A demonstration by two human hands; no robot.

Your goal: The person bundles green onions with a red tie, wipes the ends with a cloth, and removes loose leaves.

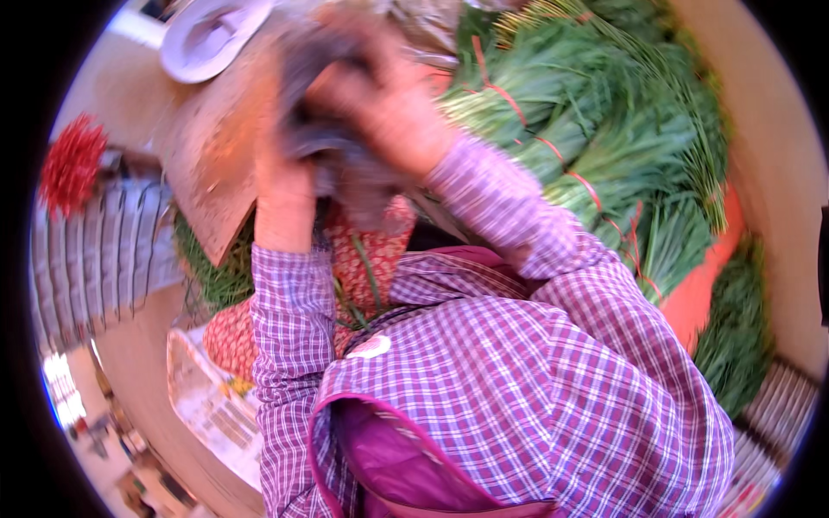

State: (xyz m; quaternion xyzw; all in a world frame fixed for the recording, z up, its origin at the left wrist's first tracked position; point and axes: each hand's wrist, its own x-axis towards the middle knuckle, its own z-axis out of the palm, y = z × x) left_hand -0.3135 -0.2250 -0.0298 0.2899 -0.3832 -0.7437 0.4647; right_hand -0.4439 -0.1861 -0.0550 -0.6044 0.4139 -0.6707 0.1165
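Both of my hands are raised over the edge of a worn wooden board and smeared by motion. Between them is a crumpled dark grey cloth (367, 186), also blurred, its lower part hanging loose. My left hand (287, 186) is upright against the cloth's left side, its fingers largely covered by the dark material. My right hand (397, 112) reaches across from the right, with its fingers bent into the cloth. Just right of my right hand lie green leafy bunches (596, 112) with pale stalks, tied with red bands.
The wooden board (207, 164) slants at the left. Beyond it stands a white basin (211, 39). A red bundle of strips (73, 164) sits above ribbed grey metal (99, 250). Loose greens (211, 272) lie below the board. Red patterned fabric (367, 259) covers my lap.
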